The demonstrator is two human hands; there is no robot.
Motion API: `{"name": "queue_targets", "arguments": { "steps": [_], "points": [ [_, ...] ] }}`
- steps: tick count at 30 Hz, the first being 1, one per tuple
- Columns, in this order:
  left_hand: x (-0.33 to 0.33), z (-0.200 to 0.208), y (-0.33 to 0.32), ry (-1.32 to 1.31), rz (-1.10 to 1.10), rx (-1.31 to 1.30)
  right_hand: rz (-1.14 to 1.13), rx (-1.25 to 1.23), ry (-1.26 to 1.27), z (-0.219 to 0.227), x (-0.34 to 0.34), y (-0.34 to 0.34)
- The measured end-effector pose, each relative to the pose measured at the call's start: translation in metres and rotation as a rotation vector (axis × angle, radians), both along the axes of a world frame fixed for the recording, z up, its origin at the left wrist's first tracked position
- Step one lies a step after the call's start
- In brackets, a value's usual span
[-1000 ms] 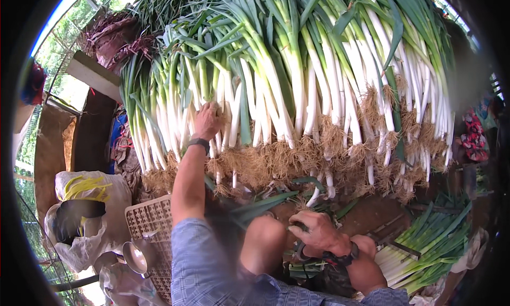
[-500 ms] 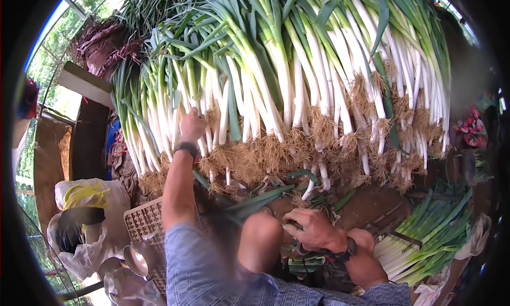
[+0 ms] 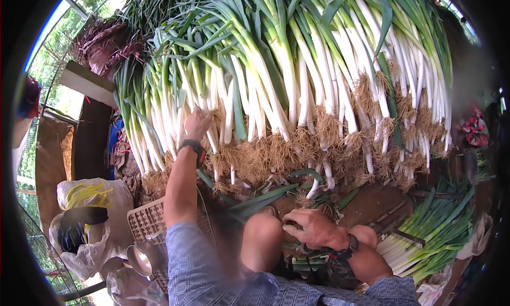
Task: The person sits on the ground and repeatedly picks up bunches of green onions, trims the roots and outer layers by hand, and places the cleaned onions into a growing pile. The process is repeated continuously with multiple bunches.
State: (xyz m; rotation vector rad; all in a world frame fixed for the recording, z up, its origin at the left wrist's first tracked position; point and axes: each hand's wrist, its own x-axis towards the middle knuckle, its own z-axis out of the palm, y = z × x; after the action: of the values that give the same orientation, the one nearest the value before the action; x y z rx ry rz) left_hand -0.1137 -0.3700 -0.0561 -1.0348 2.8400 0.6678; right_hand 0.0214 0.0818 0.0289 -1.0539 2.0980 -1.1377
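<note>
While the left hand (image 3: 196, 124) is stretched up and forward at full reach, it rests against the white stalks of the big heap of leeks (image 3: 297, 88) at the heap's left part, just above the band of tangled brown roots (image 3: 276, 157). Its fingers (image 3: 197, 113) appear curled around or between one or two stalks, but the grip is partly hidden by the stalks themselves, so whether they are clenched on a stalk or merely pressed against it cannot be told. A dark wristband (image 3: 194, 146) sits on that wrist. The stalks at that hand run lengthwise away from the person, green leaves at the far end, root ends hanging toward the person; the long axis is therefore roughly in line with the outstretched forearm, and the roots lie just below the fingers. The right hand (image 3: 313, 229) is low and close to the body, near the bare knee (image 3: 263, 237), well apart from the heap; its fingers are bent inward over a small bunch of green leaves (image 3: 308, 261) lying in the lap, seemingly holding it, though the contact is partly hidden. The left hand is plainly the nearer one to the heap. A second, smaller pile of trimmed leeks (image 3: 430, 237) lies at the right, a plastic basket (image 3: 146, 221) and a white sack (image 3: 90, 215) at the left.
</note>
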Motion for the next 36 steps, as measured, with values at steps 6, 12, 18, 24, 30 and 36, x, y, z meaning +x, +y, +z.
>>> {"name": "queue_targets", "arguments": {
  "steps": [6,12,18,24,30,36],
  "points": [
    [-0.041,-0.039,-0.041,-0.074,0.046,0.175,0.034,0.037,-0.027,-0.001,0.001,-0.008],
    [-0.058,-0.089,-0.049,0.001,-0.002,-0.003,0.033,0.069,-0.065,0.012,-0.002,-0.015],
    [-0.059,-0.061,-0.036,0.162,0.172,0.372,0.007,0.024,-0.022,0.006,0.004,-0.012],
    [-0.063,-0.045,-0.021,0.405,0.184,0.539,-0.025,0.006,-0.001,0.009,0.008,-0.015],
    [-0.041,-0.07,-0.059,0.464,0.415,0.877,0.049,0.013,-0.027,0.013,0.017,-0.015],
    [-0.032,-0.03,-0.055,0.438,0.181,0.99,0.004,-0.014,0.025,0.006,0.014,-0.006]
  ]
}}
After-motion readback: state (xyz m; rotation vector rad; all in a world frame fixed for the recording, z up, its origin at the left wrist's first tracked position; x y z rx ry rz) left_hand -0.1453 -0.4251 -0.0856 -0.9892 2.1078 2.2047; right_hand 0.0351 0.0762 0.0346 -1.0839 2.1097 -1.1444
